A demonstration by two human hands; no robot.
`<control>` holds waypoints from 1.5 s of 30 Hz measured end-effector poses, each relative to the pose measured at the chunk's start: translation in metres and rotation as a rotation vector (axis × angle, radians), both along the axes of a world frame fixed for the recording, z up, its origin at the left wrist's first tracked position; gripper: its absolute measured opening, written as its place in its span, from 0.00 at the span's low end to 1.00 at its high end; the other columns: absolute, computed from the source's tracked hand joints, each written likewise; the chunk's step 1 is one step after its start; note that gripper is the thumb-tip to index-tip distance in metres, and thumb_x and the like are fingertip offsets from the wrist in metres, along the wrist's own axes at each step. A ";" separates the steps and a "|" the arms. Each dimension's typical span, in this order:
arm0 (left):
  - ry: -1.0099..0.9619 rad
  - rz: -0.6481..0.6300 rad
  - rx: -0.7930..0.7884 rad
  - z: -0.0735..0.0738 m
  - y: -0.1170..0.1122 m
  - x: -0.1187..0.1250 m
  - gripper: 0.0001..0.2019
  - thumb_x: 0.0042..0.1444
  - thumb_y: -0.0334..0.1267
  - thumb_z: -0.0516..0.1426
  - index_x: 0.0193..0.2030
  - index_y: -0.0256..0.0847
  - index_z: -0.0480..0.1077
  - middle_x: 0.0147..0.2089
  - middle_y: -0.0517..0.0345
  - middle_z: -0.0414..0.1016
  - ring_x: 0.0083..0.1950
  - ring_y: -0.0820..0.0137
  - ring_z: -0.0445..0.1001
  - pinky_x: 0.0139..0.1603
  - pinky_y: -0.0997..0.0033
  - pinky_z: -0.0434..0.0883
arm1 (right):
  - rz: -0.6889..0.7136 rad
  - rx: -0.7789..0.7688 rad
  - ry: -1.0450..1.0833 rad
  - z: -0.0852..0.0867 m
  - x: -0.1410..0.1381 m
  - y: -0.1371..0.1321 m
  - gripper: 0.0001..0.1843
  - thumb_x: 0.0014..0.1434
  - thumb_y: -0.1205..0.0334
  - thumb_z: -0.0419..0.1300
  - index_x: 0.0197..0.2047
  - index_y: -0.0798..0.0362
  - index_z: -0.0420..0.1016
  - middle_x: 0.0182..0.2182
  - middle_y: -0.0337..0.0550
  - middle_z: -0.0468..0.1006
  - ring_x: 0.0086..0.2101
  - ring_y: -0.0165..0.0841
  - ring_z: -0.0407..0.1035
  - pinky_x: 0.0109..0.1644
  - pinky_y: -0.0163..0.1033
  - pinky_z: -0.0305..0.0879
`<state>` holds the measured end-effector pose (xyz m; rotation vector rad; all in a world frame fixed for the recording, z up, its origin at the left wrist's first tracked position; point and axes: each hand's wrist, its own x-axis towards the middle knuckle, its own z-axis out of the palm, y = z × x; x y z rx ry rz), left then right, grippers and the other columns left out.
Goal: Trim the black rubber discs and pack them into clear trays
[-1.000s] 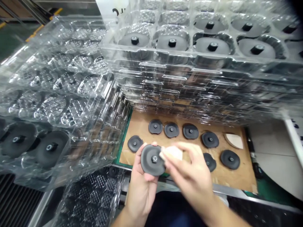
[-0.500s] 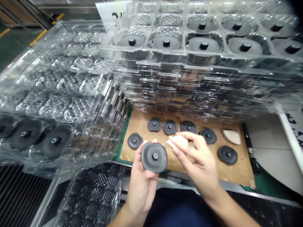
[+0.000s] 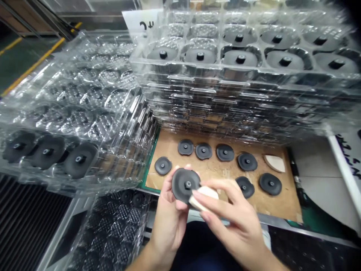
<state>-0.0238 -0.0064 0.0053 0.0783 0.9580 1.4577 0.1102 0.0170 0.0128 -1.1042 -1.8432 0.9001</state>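
Observation:
My left hand (image 3: pixel 170 218) grips a dark grey disc (image 3: pixel 182 183) by its edge, with the small central post facing up. Between the fingers of my right hand (image 3: pixel 234 214) is a cream-white sponge pad (image 3: pixel 207 193), its near edge against the disc's right rim. Behind my hands, several similar discs lie on a brown cardboard sheet (image 3: pixel 177 180), among them one disc (image 3: pixel 163 165) at the left and another disc (image 3: pixel 270 183) at the right. A second cream wedge-shaped pad (image 3: pixel 275 163) rests at the cardboard's right end.
A tall stack of clear plastic trays (image 3: pixel 214 90) stands behind the cardboard, discs in its top pockets. Another tray stack (image 3: pixel 113 139) rises at the left, with discs along its front. Below it lies a lower tray (image 3: pixel 113 229). A white box edge (image 3: pixel 342 169) borders the right.
My right hand has moved down and left, bringing the sponge pad from beside the disc onto its right edge. A disc near the cardboard's right front, previously covered by my hand, now shows.

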 end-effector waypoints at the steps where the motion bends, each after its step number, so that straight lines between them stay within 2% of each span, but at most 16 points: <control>1: -0.001 0.011 -0.002 0.000 0.000 -0.002 0.29 0.31 0.40 0.71 0.46 0.47 0.73 0.52 0.56 0.76 0.50 0.62 0.75 0.47 0.74 0.74 | -0.024 -0.101 0.058 -0.008 0.006 -0.008 0.11 0.59 0.60 0.58 0.44 0.44 0.79 0.42 0.46 0.76 0.41 0.37 0.70 0.42 0.42 0.70; 5: -0.010 0.012 -0.015 -0.005 0.000 -0.006 0.30 0.36 0.42 0.69 0.49 0.44 0.71 0.53 0.51 0.74 0.53 0.57 0.73 0.52 0.65 0.72 | -0.299 -0.822 0.413 -0.049 0.023 -0.040 0.21 0.57 0.44 0.56 0.35 0.54 0.79 0.23 0.44 0.74 0.23 0.33 0.69 0.24 0.37 0.67; 8: -0.012 -0.004 -0.059 -0.009 -0.002 -0.005 0.31 0.37 0.43 0.69 0.51 0.44 0.69 0.54 0.49 0.73 0.55 0.57 0.71 0.53 0.62 0.71 | -0.420 -1.069 0.498 -0.066 0.029 -0.049 0.26 0.54 0.40 0.57 0.36 0.57 0.75 0.13 0.32 0.61 0.11 0.23 0.52 0.12 0.29 0.49; 10: -0.008 -0.023 -0.081 -0.009 -0.002 -0.002 0.32 0.37 0.43 0.69 0.52 0.44 0.68 0.54 0.49 0.73 0.55 0.57 0.71 0.52 0.64 0.71 | -0.451 -1.019 0.480 -0.061 0.030 -0.042 0.23 0.52 0.43 0.61 0.38 0.56 0.74 0.16 0.32 0.63 0.12 0.22 0.51 0.13 0.27 0.46; 14: 0.031 -0.082 -0.049 -0.008 -0.004 0.005 0.32 0.38 0.44 0.68 0.53 0.43 0.68 0.53 0.49 0.73 0.53 0.59 0.71 0.48 0.67 0.72 | -0.412 -0.734 0.448 -0.022 0.022 -0.012 0.17 0.50 0.49 0.64 0.40 0.51 0.74 0.32 0.40 0.75 0.29 0.29 0.68 0.28 0.30 0.66; 17: 0.037 -0.160 -0.036 -0.007 -0.008 0.008 0.30 0.40 0.42 0.68 0.52 0.42 0.69 0.50 0.49 0.75 0.51 0.59 0.72 0.49 0.66 0.71 | -0.122 -0.193 0.204 0.012 0.007 0.003 0.12 0.59 0.62 0.57 0.47 0.50 0.72 0.39 0.43 0.76 0.38 0.33 0.71 0.42 0.36 0.69; 19: 0.035 -0.197 -0.079 -0.007 -0.011 0.008 0.26 0.41 0.39 0.67 0.50 0.43 0.71 0.47 0.52 0.76 0.48 0.61 0.74 0.47 0.68 0.72 | 0.089 -0.031 0.053 0.028 0.000 0.007 0.13 0.61 0.69 0.53 0.47 0.52 0.71 0.39 0.44 0.76 0.39 0.31 0.71 0.42 0.35 0.69; 22: 0.060 -0.173 -0.124 -0.006 -0.013 0.011 0.23 0.40 0.36 0.68 0.46 0.45 0.73 0.44 0.57 0.78 0.43 0.67 0.75 0.41 0.75 0.72 | 0.301 -0.113 -0.060 0.036 -0.002 0.008 0.11 0.60 0.72 0.53 0.43 0.52 0.73 0.34 0.39 0.75 0.34 0.27 0.70 0.38 0.30 0.68; 27: 0.047 -0.319 -0.058 0.000 -0.012 0.020 0.18 0.40 0.43 0.68 0.38 0.38 0.76 0.36 0.55 0.78 0.37 0.68 0.75 0.42 0.72 0.72 | 0.064 0.036 0.030 0.034 0.008 0.002 0.12 0.62 0.71 0.51 0.47 0.57 0.70 0.37 0.45 0.75 0.38 0.31 0.70 0.44 0.35 0.68; 31: 0.042 -0.297 -0.069 0.005 -0.011 0.022 0.29 0.30 0.38 0.71 0.45 0.46 0.74 0.45 0.56 0.78 0.45 0.64 0.75 0.47 0.71 0.72 | 0.292 -0.169 0.027 0.040 0.020 -0.003 0.11 0.60 0.73 0.52 0.43 0.55 0.72 0.34 0.41 0.75 0.34 0.27 0.69 0.38 0.30 0.67; 33: 0.053 -0.321 -0.082 0.006 -0.011 0.024 0.30 0.31 0.40 0.71 0.46 0.45 0.74 0.44 0.55 0.78 0.46 0.62 0.75 0.48 0.69 0.71 | 0.221 -0.171 0.008 0.042 0.021 -0.001 0.10 0.61 0.72 0.53 0.42 0.54 0.73 0.34 0.41 0.75 0.34 0.27 0.69 0.39 0.31 0.67; 36: 0.011 -0.376 -0.050 0.005 -0.012 0.028 0.29 0.31 0.44 0.71 0.44 0.41 0.75 0.41 0.53 0.79 0.48 0.60 0.75 0.53 0.65 0.69 | 0.069 0.011 0.063 0.040 0.020 0.001 0.11 0.61 0.71 0.51 0.45 0.58 0.72 0.35 0.46 0.75 0.35 0.30 0.69 0.41 0.35 0.67; 39: -0.065 -0.359 -0.035 0.004 -0.014 0.026 0.28 0.29 0.42 0.71 0.43 0.45 0.76 0.44 0.57 0.79 0.47 0.65 0.75 0.51 0.73 0.70 | 0.223 -0.031 0.078 0.039 0.031 -0.004 0.11 0.60 0.73 0.52 0.43 0.58 0.73 0.31 0.43 0.75 0.31 0.28 0.68 0.36 0.31 0.66; 41: -0.115 -0.351 -0.040 0.004 -0.015 0.024 0.28 0.29 0.40 0.71 0.44 0.46 0.76 0.45 0.59 0.79 0.46 0.69 0.76 0.48 0.79 0.71 | 0.234 -0.128 -0.007 0.039 0.044 -0.008 0.10 0.59 0.74 0.54 0.41 0.56 0.74 0.29 0.39 0.74 0.28 0.25 0.67 0.31 0.29 0.63; 43: -0.146 -0.349 -0.045 0.004 -0.015 0.026 0.28 0.30 0.40 0.71 0.44 0.46 0.76 0.46 0.58 0.79 0.46 0.70 0.75 0.48 0.79 0.71 | 0.093 -0.117 -0.125 0.039 0.052 -0.008 0.10 0.59 0.73 0.55 0.42 0.54 0.74 0.30 0.38 0.75 0.28 0.26 0.67 0.32 0.30 0.62; 45: -0.137 -0.335 -0.048 0.007 -0.014 0.030 0.31 0.30 0.41 0.71 0.47 0.45 0.75 0.47 0.56 0.78 0.48 0.67 0.75 0.50 0.76 0.71 | -0.010 0.053 -0.186 0.039 0.053 -0.002 0.10 0.60 0.72 0.54 0.42 0.54 0.74 0.32 0.41 0.76 0.31 0.29 0.68 0.36 0.34 0.62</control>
